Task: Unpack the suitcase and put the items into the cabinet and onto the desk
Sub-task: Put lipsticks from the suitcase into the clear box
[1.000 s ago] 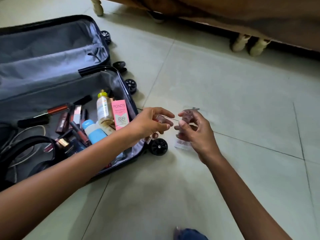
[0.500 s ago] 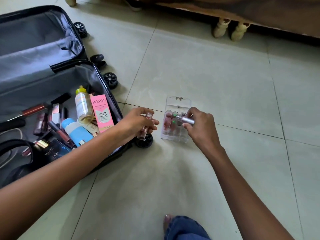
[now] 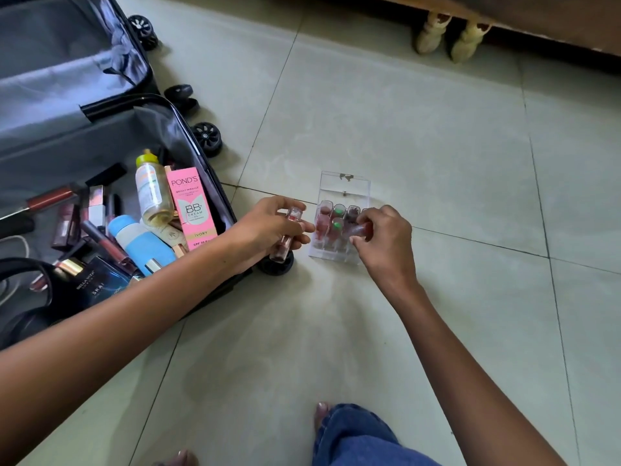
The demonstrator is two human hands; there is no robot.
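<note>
Jeans-clad leg (image 3: pixel 356 435) and bare toes (image 3: pixel 321 410) nearest, on tiled floor (image 3: pixel 437 146). Left hand (image 3: pixel 268 228): fingers curled round clear lipstick tube (image 3: pixel 285 240), tilted, in front of suitcase wheel (image 3: pixel 279 266). Right hand (image 3: pixel 383 237): fingers pinch small tube (image 3: pixel 362 229) over clear lipstick organizer (image 3: pixel 342 193) on floor, hiding some slots. Open suitcase (image 3: pixel 181 136) at left holds Pond's BB cream box (image 3: pixel 190 206), yellow-capped bottle (image 3: pixel 151 193), blue bottle (image 3: pixel 141 240), lip gloss (image 3: pixel 50 200). Furniture legs (image 3: pixel 447 35) far behind.

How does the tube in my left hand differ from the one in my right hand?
The left tube, pinched in the left hand, stands nearly upright, off to the side of the clear case; the right tube, gripped in the right hand, lies sideways over that case. The left tube shows most of its length; the right tube is largely hidden by that hand. Both are small, see-through and pinkish.
</note>
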